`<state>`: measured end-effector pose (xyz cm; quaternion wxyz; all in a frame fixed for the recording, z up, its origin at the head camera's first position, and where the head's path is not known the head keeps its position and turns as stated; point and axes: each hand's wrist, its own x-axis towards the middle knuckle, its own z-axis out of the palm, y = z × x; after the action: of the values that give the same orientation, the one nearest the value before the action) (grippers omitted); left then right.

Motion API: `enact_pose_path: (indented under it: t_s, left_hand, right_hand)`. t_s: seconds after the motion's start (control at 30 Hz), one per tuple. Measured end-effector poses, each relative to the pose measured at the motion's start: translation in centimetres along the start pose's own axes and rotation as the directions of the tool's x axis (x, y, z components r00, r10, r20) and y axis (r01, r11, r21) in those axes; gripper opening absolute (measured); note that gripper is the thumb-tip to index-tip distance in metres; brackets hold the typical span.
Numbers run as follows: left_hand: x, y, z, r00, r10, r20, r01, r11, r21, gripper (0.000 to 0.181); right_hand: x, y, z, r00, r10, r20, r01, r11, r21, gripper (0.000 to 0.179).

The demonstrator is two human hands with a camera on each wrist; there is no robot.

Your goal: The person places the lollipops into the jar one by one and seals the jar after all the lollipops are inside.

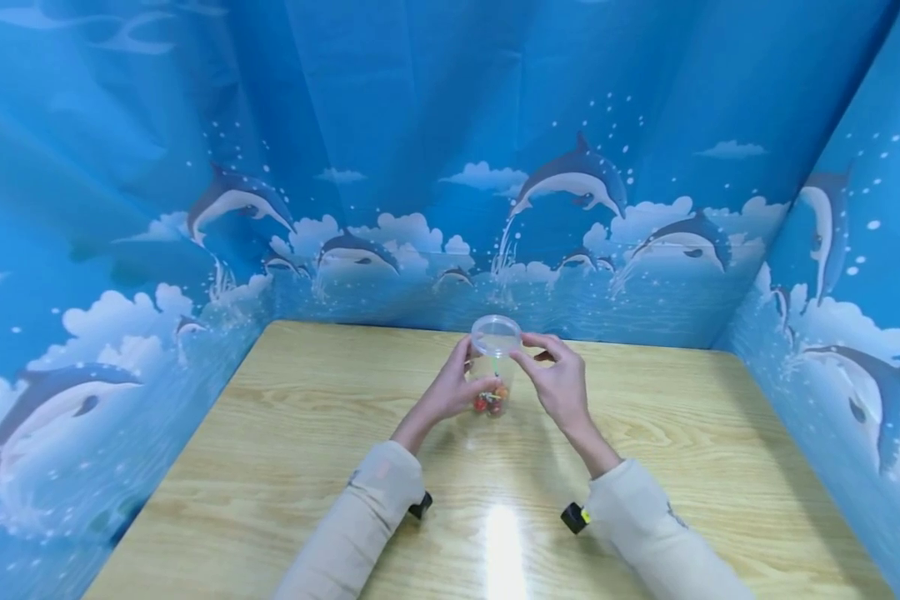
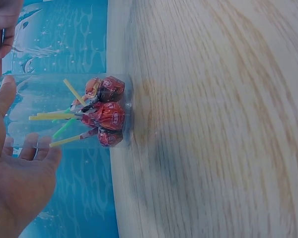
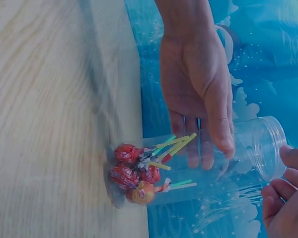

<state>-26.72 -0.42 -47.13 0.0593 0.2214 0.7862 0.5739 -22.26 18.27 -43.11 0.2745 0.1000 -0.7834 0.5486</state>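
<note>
A clear plastic jar [image 3: 213,173] stands upright on the table with several lollipops [image 2: 109,114] at its bottom. Their wrappers are red and orange, and their yellow, green and white sticks point upward. My left hand [image 1: 450,387] grips the jar's side, its thumb on the near side and its fingers around the far side. At the top sits a round clear lid [image 1: 497,336], seated at the jar's mouth as far as the right wrist view shows. Thumb and fingers of my right hand [image 1: 562,379] pinch the lid's edge from the right.
The wooden table [image 1: 285,417] carries the jar near its far edge. A blue curtain [image 1: 420,108] printed with dolphins hangs behind it and on both sides. Small black devices [image 1: 573,517] show beneath both sleeves.
</note>
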Motion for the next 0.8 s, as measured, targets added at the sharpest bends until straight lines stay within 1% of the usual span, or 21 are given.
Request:
enact_pose_path:
  t_s: [0.07, 0.17, 0.27, 0.33, 0.37, 0.43, 0.5, 0.57, 0.63, 0.7, 0.77, 0.8]
  left_hand:
    - [0.0, 0.0, 0.0, 1.0, -0.002, -0.005, 0.002, 1.0, 0.003, 0.089]
    - [-0.1, 0.1, -0.1, 1.0, -0.001, -0.005, 0.001, 1.0, 0.004, 0.09]
    - [0.0, 0.1, -0.1, 1.0, 0.004, 0.001, -0.004, 1.0, -0.004, 0.089]
    - [0.0, 0.1, -0.1, 1.0, 0.004, 0.006, -0.004, 1.0, -0.01, 0.088]
    - [0.0, 0.1, -0.1, 1.0, 0.004, 0.008, -0.004, 1.0, -0.014, 0.088]
    - [-0.1, 0.1, -0.1, 1.0, 0.003, 0.01, -0.003, 1.0, -0.014, 0.088]
    - [-0.1, 0.1, -0.2, 1.0, 0.004, 0.01, -0.004, 1.0, -0.011, 0.088]
    - [-0.1, 0.0, -0.2, 1.0, 0.001, 0.012, -0.001, 1.0, -0.008, 0.089]
    - [-0.1, 0.0, -0.1, 1.0, -0.002, 0.012, 0.002, 1.0, -0.004, 0.09]
    - [0.0, -0.1, -0.1, 1.0, -0.007, 0.014, 0.007, 1.0, -0.004, 0.09]
    - [0.0, 0.0, -0.1, 1.0, -0.01, 0.012, 0.01, 1.0, -0.001, 0.09]
    - [0.0, 0.0, -0.1, 1.0, -0.009, 0.011, 0.009, 1.0, 0.0, 0.09]
  right_hand:
    - [0.0, 0.1, 0.1, 1.0, -0.002, -0.009, 0.003, 1.0, 0.013, 0.028]
    - [0.3, 0.1, -0.1, 1.0, 0.026, 0.003, -0.026, 0.999, 0.034, 0.03]
    - [0.9, 0.0, -0.6, 0.994, 0.069, 0.087, -0.073, 0.996, 0.046, 0.039]
    - [1.5, 0.1, -1.0, 0.979, 0.098, 0.177, -0.106, 0.994, 0.04, 0.048]
    - [1.7, 0.2, -1.2, 0.968, 0.105, 0.229, -0.118, 0.992, 0.041, 0.052]
    - [2.3, 0.3, -1.4, 0.938, 0.117, 0.326, -0.138, 0.989, 0.043, 0.058]
    - [2.7, 0.5, -1.4, 0.905, 0.123, 0.407, -0.155, 0.987, 0.045, 0.06]
    - [2.9, 0.6, -1.4, 0.876, 0.13, 0.465, -0.174, 0.983, 0.054, 0.061]
    - [3.0, 0.6, -1.3, 0.855, 0.145, 0.497, -0.193, 0.98, 0.046, 0.062]
    - [2.9, 0.6, -1.1, 0.85, 0.161, 0.502, -0.208, 0.977, 0.039, 0.062]
    - [2.7, 0.6, -1.0, 0.856, 0.17, 0.489, -0.218, 0.975, 0.043, 0.063]
    - [2.7, 0.6, -0.9, 0.862, 0.172, 0.478, -0.22, 0.974, 0.047, 0.064]
